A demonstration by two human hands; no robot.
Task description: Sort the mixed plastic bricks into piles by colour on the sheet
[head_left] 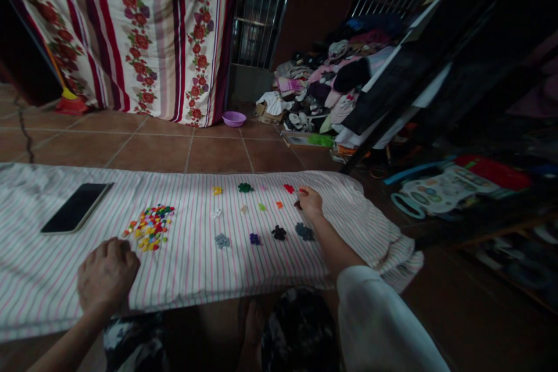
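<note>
A phone [76, 207] lay on the striped cloth [187, 279]. The left hand [108, 270] rested palm down, loosely half open, gripping nothing visible, beside a mixed heap [153, 228] of coloured bits. Then came single-colour piles [222, 240]. Beside the red pile [288, 188], the right hand [311, 202] had its fingertips drawn close; whether they held a bit, I couldn't tell.

Your cloth [192, 270] is white, lined with thin pink and grey stripes. Your mixed pile [153, 226] shows red, yellow, orange, green, blue and white. Your small heaps [245, 187] include yellow, dark green, pink, red, white, beige, lime, orange, grey, purple and black. Facing you, the curtain [163, 40] bears red flowers and maroon stripes on cream; the basin [234, 119] is lilac.
</note>
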